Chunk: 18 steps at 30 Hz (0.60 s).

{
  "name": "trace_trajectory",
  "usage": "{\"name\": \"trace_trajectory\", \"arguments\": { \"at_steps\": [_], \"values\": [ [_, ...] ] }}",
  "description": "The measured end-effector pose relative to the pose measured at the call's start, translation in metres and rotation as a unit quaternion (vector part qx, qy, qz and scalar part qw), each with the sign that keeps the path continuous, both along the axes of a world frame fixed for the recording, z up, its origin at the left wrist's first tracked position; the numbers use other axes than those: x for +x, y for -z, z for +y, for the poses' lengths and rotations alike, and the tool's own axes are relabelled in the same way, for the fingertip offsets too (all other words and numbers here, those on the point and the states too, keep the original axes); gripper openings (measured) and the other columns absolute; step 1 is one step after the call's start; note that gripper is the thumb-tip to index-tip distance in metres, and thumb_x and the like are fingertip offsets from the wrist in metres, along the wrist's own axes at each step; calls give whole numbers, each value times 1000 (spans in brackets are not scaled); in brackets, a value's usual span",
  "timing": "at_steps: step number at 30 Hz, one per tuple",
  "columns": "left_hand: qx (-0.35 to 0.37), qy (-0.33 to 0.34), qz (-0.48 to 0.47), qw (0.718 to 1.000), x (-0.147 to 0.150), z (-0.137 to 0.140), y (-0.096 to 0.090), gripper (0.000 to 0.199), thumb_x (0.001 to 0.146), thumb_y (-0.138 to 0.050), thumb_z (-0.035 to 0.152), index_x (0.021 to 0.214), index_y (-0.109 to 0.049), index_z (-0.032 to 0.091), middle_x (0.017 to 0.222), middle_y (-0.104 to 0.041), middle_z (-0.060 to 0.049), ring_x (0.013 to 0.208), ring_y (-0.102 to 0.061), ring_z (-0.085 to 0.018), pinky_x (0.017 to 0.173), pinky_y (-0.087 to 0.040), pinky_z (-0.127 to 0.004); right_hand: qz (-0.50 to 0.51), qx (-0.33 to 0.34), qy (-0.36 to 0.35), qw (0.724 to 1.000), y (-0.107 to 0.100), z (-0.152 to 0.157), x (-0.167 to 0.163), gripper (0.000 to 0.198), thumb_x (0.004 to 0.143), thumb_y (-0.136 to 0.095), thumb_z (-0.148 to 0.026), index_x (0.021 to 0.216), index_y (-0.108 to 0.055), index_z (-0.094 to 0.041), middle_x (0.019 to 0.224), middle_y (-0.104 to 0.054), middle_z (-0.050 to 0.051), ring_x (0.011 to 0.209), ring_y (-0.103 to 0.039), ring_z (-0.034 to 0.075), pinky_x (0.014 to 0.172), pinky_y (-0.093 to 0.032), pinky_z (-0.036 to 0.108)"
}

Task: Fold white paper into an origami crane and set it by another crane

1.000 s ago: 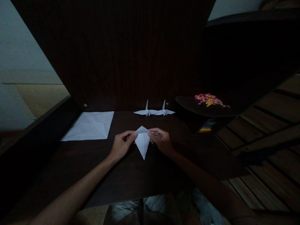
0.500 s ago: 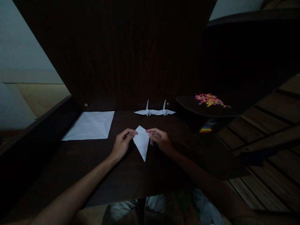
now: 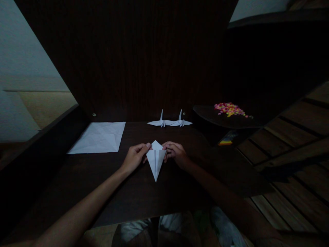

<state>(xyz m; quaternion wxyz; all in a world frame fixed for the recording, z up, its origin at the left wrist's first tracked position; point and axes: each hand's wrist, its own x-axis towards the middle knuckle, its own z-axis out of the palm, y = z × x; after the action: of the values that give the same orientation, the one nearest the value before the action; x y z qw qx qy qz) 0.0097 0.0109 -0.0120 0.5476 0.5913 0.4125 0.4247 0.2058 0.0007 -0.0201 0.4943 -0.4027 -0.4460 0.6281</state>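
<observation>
A white piece of folded paper (image 3: 156, 161), kite-shaped with its long point toward me, is held between both hands above the dark desk. My left hand (image 3: 136, 155) pinches its upper left corner, thumb on top. On the other side, my right hand (image 3: 177, 153) grips the upper right corner with curled fingers. A slit runs down the middle of the paper's front, and a smaller triangular tip rises behind at the top. Behind it, two joined white paper cranes (image 3: 170, 123) stand near the back panel.
A creased white sheet of paper (image 3: 99, 138) lies at the desk's left. Many small pink, red and yellow pieces (image 3: 230, 109) are heaped on a low corner shelf (image 3: 205, 113) at the right. A raised side board (image 3: 38, 137) borders the desk's left.
The folded paper has turned upright toward me and moved slightly nearer. Its upper edges now stand apart from the tip behind, and both hands have shifted their hold at the corners.
</observation>
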Motion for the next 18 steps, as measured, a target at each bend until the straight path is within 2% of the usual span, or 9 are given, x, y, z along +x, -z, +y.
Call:
{"name": "trace_trajectory", "arguments": {
  "at_steps": [2, 4, 7, 9, 18],
  "values": [
    [-2, 7, 4, 1000, 0, 0, 0, 39, 78, -63, 50, 61, -65, 15, 49, -53, 2, 38, -38, -8, 40, -27, -22, -25, 8, -1, 1000, -1, -1, 0, 25, 72, -63, -38, 66, -62, -14, 63, -60, 1, 48, -57, 11, 41, -49, 24],
    [10, 12, 4, 1000, -1, 0, 0, 39, 77, -66, 48, 57, -67, 14, 58, -61, -1, 44, -46, -9, 44, -33, -23, -50, 12, -7, 999, -2, -2, -1, 27, 71, -66, -40, 63, -61, -14, 63, -58, 0, 48, -56, 10, 41, -48, 23],
    [35, -2, 5, 999, -3, 1, 1, 32, 76, -68, 43, 60, -72, 15, 74, -71, -5, 67, -62, -16, 63, -45, -25, -86, 4, -39, 996, -4, -3, -1, 31, 70, -67, -42, 59, -60, -14, 57, -57, -1, 44, -53, 9, 41, -45, 21],
    [35, -15, 12, 999, -4, 2, 1, 28, 75, -70, 40, 64, -75, 16, 79, -73, -6, 78, -65, -20, 74, -47, -28, -106, 0, -53, 993, -5, -3, -1, 31, 70, -67, -42, 58, -59, -14, 54, -56, -2, 42, -52, 8, 41, -43, 20],
    [30, -26, 7, 999, -4, 2, 2, 17, 66, -76, 34, 68, -77, 17, 84, -74, -8, 82, -66, -23, 77, -50, -32, -150, 10, -48, 988, 0, -1, -1, 26, 68, -68, -39, 66, -58, -16, 46, -56, -4, 41, -54, 10, 42, -43, 20]
  ]
}}
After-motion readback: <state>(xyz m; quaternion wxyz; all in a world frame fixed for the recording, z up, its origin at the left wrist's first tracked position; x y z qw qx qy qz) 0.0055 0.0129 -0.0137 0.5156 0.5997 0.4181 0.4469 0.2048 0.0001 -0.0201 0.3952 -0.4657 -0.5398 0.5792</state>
